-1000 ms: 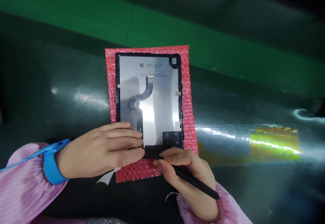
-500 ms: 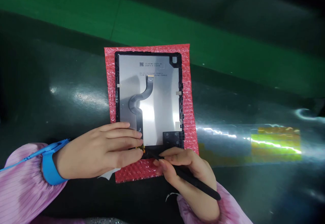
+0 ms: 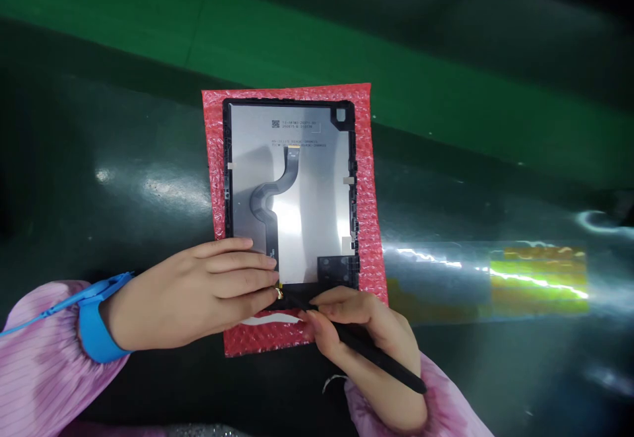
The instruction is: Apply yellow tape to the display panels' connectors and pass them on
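Observation:
A tablet display panel lies back side up on a pink bubble-wrap sheet, its grey flex cable curving down the middle. My left hand rests on the panel's lower left corner, fingers pressed together, its tips at a small gold connector. My right hand grips a black stylus-like tool, whose tip meets that connector at the panel's bottom edge. A white strip shows under my left fingers.
The dark green work surface spreads all round the sheet. A clear yellowish film strip lies to the right. A green band runs across the back. A blue wrist strap sits on my left wrist.
The hands have barely moved. A white strip now shows under my left fingers on the bubble wrap, where earlier a white scrap lay at the sheet's lower left corner.

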`<action>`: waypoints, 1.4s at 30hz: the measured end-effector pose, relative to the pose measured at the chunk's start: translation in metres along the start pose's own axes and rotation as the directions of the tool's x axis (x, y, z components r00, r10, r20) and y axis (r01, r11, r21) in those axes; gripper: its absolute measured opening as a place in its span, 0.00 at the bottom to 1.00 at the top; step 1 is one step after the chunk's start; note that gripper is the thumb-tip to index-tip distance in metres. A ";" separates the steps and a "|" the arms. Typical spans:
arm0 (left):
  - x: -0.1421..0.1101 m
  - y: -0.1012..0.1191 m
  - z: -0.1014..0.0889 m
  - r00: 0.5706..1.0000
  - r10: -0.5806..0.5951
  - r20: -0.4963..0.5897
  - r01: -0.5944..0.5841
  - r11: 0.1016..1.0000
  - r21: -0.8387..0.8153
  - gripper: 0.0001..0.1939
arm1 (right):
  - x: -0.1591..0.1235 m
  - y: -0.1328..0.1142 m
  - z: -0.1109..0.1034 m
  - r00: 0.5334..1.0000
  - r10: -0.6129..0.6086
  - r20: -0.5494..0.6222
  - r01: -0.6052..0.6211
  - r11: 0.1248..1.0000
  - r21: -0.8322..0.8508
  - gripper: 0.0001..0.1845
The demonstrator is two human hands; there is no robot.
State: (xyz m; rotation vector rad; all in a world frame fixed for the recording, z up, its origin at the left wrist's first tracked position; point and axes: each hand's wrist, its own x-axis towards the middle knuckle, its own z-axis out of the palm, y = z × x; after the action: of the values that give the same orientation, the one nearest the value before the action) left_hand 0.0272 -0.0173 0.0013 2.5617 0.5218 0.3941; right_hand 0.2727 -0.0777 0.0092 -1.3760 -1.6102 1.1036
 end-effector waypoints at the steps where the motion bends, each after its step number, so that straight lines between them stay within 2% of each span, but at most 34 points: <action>1: -0.001 0.000 0.001 1.000 0.006 0.011 -0.007 1.000 0.016 0.15 | -0.001 0.001 0.000 1.000 0.002 -0.016 -0.002 1.000 0.000 0.11; 5: -0.001 0.001 0.003 0.999 0.026 0.035 -0.029 0.996 0.081 0.16 | -0.009 0.008 -0.008 0.972 0.045 -0.229 -0.013 0.990 0.142 0.06; 7: 0.000 0.004 0.004 1.000 0.015 0.027 -0.018 0.994 0.106 0.17 | -0.013 0.013 -0.015 0.962 0.033 -0.270 0.031 0.973 0.228 0.02; 9: 0.003 0.011 0.008 1.000 -0.003 -0.021 0.006 0.991 0.134 0.17 | -0.014 0.014 -0.019 0.981 -0.046 -0.189 0.093 0.964 0.248 0.07; 11: 0.005 0.025 0.014 0.989 -0.030 -0.142 0.048 0.991 0.128 0.15 | -0.013 0.011 -0.017 0.986 -0.154 -0.067 0.165 0.965 0.204 0.09; 14: 0.008 0.052 0.029 0.946 -0.083 -0.313 0.080 0.997 -0.022 0.09 | -0.011 -0.002 -0.002 0.965 -0.247 -0.085 0.257 0.957 0.137 0.15; 16: 0.008 0.068 0.039 0.938 -0.107 -0.329 0.071 0.990 -0.118 0.08 | -0.011 -0.011 0.009 0.961 -0.266 -0.080 0.275 0.952 0.134 0.15; 19: 0.007 0.077 0.047 0.962 -0.096 -0.256 0.054 0.985 -0.166 0.13 | -0.010 -0.021 0.016 0.965 -0.231 0.120 0.213 0.966 0.146 0.11; 21: 0.006 0.075 0.046 0.973 -0.089 -0.212 0.048 0.980 -0.194 0.12 | -0.009 -0.026 0.012 0.961 -0.205 0.183 0.171 0.967 0.187 0.08; 24: 0.006 0.065 0.041 0.972 -0.106 -0.211 0.051 0.967 -0.248 0.03 | -0.004 -0.035 0.002 0.976 -0.186 0.113 0.139 0.932 0.336 0.15; 26: 0.006 0.059 0.037 0.968 -0.117 -0.223 0.059 0.966 -0.251 0.08 | 0.004 -0.042 -0.004 0.998 -0.037 0.046 0.017 0.923 0.384 0.19; 28: 0.005 0.052 0.033 0.963 -0.121 -0.242 0.066 0.972 -0.224 0.10 | 0.017 -0.047 -0.009 0.992 0.130 0.001 -0.122 0.934 0.336 0.20; 29: 0.005 0.050 0.031 0.960 -0.118 -0.254 0.067 0.977 -0.201 0.10 | 0.026 -0.048 -0.010 0.985 0.173 -0.011 -0.162 0.945 0.286 0.20; 31: 0.004 0.044 0.027 0.954 -0.115 -0.276 0.076 0.986 -0.147 0.10 | 0.049 -0.044 -0.010 0.991 0.129 0.024 -0.131 0.977 0.167 0.20; 33: 0.002 0.037 0.022 0.952 -0.112 -0.286 0.092 0.992 -0.084 0.10 | 0.072 -0.036 -0.006 0.992 0.063 0.112 -0.072 0.994 0.077 0.20; 36: 0.001 0.024 0.013 0.947 -0.132 -0.294 0.138 0.990 0.000 0.11 | 0.101 -0.021 0.004 0.974 0.048 0.223 -0.055 0.998 0.024 0.19; 42: -0.003 -0.008 -0.007 0.917 -0.200 -0.346 0.255 0.959 0.122 0.12 | 0.120 -0.009 0.017 0.960 0.039 0.276 -0.049 0.998 0.028 0.18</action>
State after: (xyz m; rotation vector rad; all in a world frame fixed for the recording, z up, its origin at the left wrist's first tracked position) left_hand 0.0201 -0.0093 0.0029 2.5605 1.0048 0.7297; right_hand 0.2358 0.0381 0.0112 -1.2843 -1.7525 1.3940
